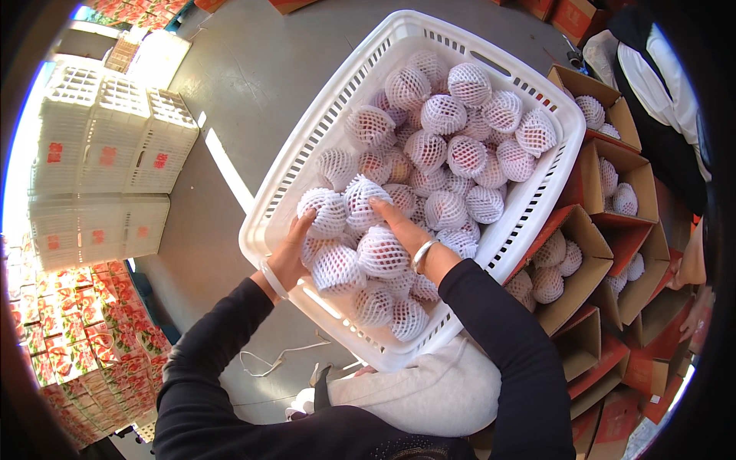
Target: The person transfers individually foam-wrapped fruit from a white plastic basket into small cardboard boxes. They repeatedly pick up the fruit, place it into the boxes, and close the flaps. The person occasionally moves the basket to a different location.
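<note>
A white plastic basket point(566, 167) full of round fruits in white foam nets lies before me, its near end by my knee. My left hand point(290, 247) reaches in over the near left rim, its thumb on a netted fruit point(322, 211). Close by, my right hand point(402, 227) has its thumb on another netted fruit point(363, 201) and its fingers down among the pile. Both hands' fingers are largely hidden by fruits, so their hold is not plain. A netted fruit point(383, 252) sits between the hands.
Open cardboard boxes point(627, 190), several with netted fruits, line the right side. A co-worker's hands point(687, 267) show beyond them at the right edge. White plastic crates point(115, 155) are stacked at the left, above a pile of red patterned boxes point(86, 339). A cord point(282, 357) lies on the floor.
</note>
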`<state>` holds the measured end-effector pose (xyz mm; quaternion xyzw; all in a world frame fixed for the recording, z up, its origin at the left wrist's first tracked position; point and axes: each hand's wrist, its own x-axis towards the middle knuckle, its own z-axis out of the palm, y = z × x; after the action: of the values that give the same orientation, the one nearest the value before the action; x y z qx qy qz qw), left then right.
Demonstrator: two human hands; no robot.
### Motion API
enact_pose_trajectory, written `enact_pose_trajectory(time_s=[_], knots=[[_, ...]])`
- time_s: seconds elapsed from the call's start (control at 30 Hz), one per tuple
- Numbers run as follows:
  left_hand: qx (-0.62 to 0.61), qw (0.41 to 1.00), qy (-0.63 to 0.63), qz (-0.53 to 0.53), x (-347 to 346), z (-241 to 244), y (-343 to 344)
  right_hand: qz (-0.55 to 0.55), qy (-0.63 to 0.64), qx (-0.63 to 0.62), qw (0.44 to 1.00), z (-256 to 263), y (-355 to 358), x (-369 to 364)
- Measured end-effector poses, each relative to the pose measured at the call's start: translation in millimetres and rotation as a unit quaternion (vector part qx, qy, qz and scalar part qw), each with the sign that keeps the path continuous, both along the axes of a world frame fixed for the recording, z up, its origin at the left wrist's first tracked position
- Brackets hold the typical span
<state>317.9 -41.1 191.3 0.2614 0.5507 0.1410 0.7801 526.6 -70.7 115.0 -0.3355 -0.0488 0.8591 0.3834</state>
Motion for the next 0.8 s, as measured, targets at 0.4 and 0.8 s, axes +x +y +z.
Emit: enact_pose_trajectory(time_s=[0.4, 0.8], knots=[[0.146, 0.987, -0.040, 0.054, 103, -12, -59, 0.074, -0.483, 0.188, 0.852, 20, -22, 29], [0.489, 0.723, 0.226, -0.432, 27, -16, -114, 0.296, -0.564, 0.231, 0.735, 34, -58, 59]])
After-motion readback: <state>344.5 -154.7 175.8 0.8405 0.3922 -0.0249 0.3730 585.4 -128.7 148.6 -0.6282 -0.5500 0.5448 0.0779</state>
